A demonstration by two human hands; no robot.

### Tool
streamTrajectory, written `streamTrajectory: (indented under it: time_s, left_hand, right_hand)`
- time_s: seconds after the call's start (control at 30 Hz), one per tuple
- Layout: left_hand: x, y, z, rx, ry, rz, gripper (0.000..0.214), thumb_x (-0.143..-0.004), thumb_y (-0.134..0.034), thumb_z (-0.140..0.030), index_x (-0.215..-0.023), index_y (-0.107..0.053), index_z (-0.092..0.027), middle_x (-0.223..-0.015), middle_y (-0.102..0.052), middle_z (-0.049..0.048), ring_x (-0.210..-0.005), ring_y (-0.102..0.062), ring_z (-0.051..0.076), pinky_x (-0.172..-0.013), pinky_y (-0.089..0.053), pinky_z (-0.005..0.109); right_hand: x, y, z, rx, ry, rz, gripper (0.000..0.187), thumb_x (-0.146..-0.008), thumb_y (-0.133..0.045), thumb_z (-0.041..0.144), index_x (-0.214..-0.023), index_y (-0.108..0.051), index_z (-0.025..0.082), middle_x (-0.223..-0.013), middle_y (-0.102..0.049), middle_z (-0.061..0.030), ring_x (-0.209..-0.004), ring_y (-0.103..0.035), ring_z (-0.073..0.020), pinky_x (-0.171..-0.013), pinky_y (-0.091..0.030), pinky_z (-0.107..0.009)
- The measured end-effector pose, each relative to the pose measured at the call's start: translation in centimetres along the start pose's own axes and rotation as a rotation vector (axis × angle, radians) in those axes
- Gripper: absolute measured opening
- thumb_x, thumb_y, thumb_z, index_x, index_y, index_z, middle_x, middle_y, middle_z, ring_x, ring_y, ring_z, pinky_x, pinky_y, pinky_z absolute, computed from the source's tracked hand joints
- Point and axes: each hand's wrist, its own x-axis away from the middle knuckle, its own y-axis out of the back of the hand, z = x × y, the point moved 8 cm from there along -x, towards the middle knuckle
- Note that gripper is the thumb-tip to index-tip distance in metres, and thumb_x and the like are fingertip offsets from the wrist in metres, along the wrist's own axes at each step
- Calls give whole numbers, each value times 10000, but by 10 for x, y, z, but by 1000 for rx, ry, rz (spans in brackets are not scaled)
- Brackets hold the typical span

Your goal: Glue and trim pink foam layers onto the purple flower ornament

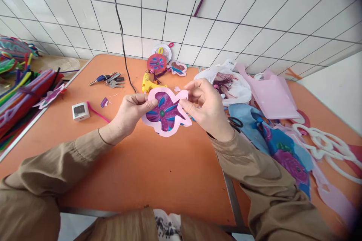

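Between my hands, above the orange table, is a fish-shaped craft piece [162, 113] with a pink scalloped border and a purple and blue patterned centre. My left hand [132, 111] pinches its left edge, thumb on top. My right hand [205, 105] pinches the tail side at the upper right; its other fingers are curled loosely. A tiny pink scrap [177, 89] shows just beyond the piece, near my right fingertips. Right behind the piece lies a yellow glue gun [151, 83], its front partly covered by it.
Finished hanging ornaments [157, 62] lean by the tiled wall. Keys [113, 80] and a white charger [80, 111] lie left, with coloured pipe cleaners [25, 98] beyond. On the right are a white plastic bag [240, 86], scissors [235, 122], pink sheet [275, 96], blue fabric [288, 154] and white cord [325, 139].
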Motion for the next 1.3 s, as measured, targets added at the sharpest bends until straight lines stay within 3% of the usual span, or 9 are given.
streamTrajectory:
  time_s: [0.2,0.37,0.53,0.77,1.13,1.3]
  left_hand:
    - [0,-1,2,82,52,-10,308,-643,-858,-405,-594,-719,-134,-589,-683,17,-508,-580,95,-490,-489,201]
    - [1,-2,1,115,45,5,269,-635,-866,-395,-633,-755,-150,-614,-717,24,-519,-609,104,-506,-512,202]
    - [-1,-1,2,109,38,3,264,-636,-868,-391,-627,-754,-153,-610,-722,24,-524,-622,108,-526,-527,206]
    - [-3,-1,7,121,85,24,290,-611,-878,-411,-660,-766,-148,-626,-731,38,-534,-646,132,-539,-552,231]
    - [-5,1,9,127,88,26,292,-606,-882,-402,-671,-768,-141,-628,-728,40,-525,-637,127,-537,-553,228]
    - [-5,2,4,105,40,23,273,-613,-876,-406,-640,-756,-162,-615,-722,32,-525,-633,131,-539,-552,238]
  right_hand:
    - [-1,-4,-5,24,-35,9,108,-811,-638,260,-809,-544,208,-700,-634,9,-617,-590,-132,-573,-460,-284]
    - [-3,-4,-11,-66,-105,82,260,-833,-623,301,-626,-516,184,-558,-511,37,-518,-470,-89,-502,-385,-248]
    - [-4,-2,-22,-218,-170,91,307,-892,-573,354,-643,-606,177,-624,-585,7,-585,-548,-104,-546,-443,-240]
    - [-4,-8,-32,-432,-284,141,232,-859,-599,303,-671,-653,180,-644,-645,5,-571,-595,-97,-542,-463,-220]
    - [-2,-3,-20,-308,-165,101,259,-901,-568,281,-671,-628,178,-668,-638,15,-626,-584,-92,-603,-468,-218]
    - [-2,-6,-24,-352,-212,109,251,-896,-562,294,-682,-626,179,-659,-641,11,-603,-586,-96,-585,-470,-226]
